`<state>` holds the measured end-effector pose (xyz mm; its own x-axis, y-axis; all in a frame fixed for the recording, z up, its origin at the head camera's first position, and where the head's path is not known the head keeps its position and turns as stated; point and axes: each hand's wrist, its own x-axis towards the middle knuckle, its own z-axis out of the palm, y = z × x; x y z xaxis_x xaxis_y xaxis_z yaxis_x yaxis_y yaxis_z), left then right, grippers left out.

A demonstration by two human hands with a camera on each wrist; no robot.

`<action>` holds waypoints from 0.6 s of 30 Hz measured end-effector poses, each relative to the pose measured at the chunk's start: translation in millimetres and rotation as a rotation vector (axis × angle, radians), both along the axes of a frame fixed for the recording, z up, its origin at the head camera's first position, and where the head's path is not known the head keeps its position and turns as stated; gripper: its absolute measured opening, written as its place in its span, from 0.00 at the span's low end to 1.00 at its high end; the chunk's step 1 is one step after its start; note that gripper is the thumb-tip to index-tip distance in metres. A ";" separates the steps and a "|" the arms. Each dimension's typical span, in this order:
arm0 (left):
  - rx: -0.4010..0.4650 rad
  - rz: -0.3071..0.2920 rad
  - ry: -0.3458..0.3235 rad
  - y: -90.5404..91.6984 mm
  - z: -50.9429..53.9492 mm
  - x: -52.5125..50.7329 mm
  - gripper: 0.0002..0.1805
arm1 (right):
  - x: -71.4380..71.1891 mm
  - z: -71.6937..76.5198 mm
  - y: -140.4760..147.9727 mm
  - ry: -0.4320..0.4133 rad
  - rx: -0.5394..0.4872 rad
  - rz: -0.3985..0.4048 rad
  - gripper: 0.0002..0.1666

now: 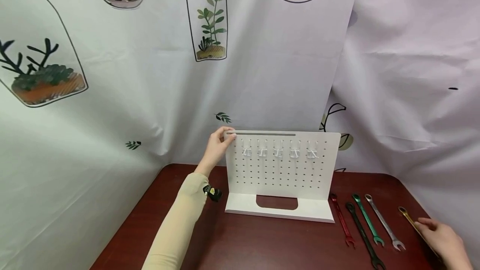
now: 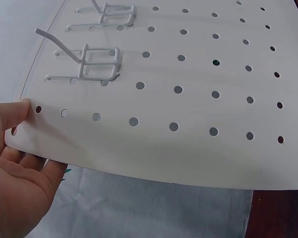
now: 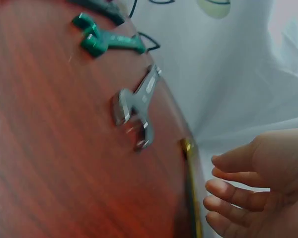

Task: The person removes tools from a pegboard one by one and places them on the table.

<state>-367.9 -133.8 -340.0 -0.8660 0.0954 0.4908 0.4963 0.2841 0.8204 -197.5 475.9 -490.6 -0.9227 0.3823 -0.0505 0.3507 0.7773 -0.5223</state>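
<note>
A white pegboard [image 1: 281,191] with a flat base stands upright on the table. My left hand [image 1: 219,144] grips its upper left corner, thumb on the front face and fingers behind, as the left wrist view [image 2: 20,183] shows. Several white wire hooks [image 1: 278,152] sit in a row along its upper part. At the far right, my right hand [image 1: 442,236] is beside a yellow combination wrench [image 1: 408,218]. In the right wrist view, its fingers are loosely bent and apart from the yellow wrench [image 3: 191,193].
Between the pegboard and the yellow wrench lie a red wrench [image 1: 342,220], a black wrench [image 1: 361,232], a green wrench [image 1: 367,220] and a silver wrench [image 1: 384,222]. Behind the dark red table [image 1: 262,245] hangs a white printed curtain [image 1: 262,74].
</note>
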 end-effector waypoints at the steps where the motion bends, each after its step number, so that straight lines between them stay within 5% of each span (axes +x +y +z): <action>1: 0.003 -0.005 -0.007 -0.6 -0.8 0.4 0.16 | 0.7 4.0 -2.0 0.023 0.009 0.010 0.30; 5: -0.014 -0.009 -0.014 -2.4 -4.3 4.4 0.22 | 5.3 21.9 -12.3 0.137 0.021 0.037 0.33; 9: -0.057 0.054 0.061 -3.3 -3.6 10.9 0.28 | 9.4 46.7 -24.9 0.301 0.048 0.050 0.32; 18: -0.198 0.278 0.516 -17.5 28.1 48.1 0.25 | 25.2 115.2 -71.1 0.633 -0.013 -0.065 0.27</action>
<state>-319.7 -151.3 -311.9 -0.5270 0.0324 0.8493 0.7006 0.5821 0.4126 -172.3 404.7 -375.4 -0.7504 0.4411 0.4923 0.0169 0.7573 -0.6529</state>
